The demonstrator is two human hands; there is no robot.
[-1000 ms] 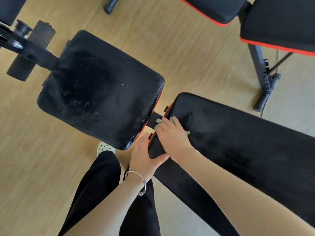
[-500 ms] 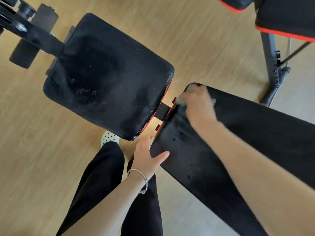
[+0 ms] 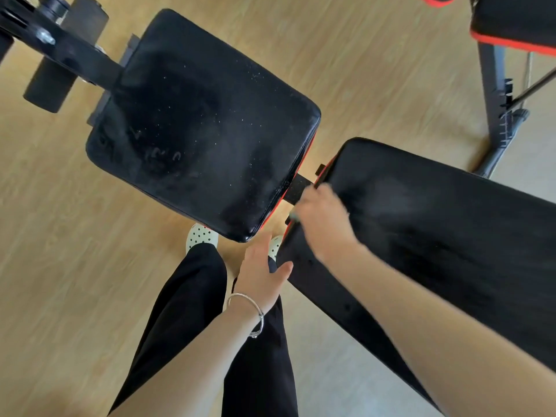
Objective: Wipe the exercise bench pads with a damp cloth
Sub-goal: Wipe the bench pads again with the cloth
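- Two bare hands: my left hand (image 3: 261, 273), silver bangle (image 3: 246, 311) on the wrist, fingers spread beside the long black padded backrest (image 3: 436, 236).
- Right hand (image 3: 323, 224), blurred, has slid back to the pad's near end; cloth barely visible, grip unclear.
- No legible writing on the dusty square black seat pad (image 3: 204, 124).

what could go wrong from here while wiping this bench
1. The right hand is wiping at the long black back pad's end, beside the hinge gap and black metal bracket; fingers or cloth could catch there.
2. The square black seat pad shows white specks and smudges, so it may get skipped.
3. The left hand hovers open off the back pad's edge, bracing nothing, so the pad may shift under pressure.
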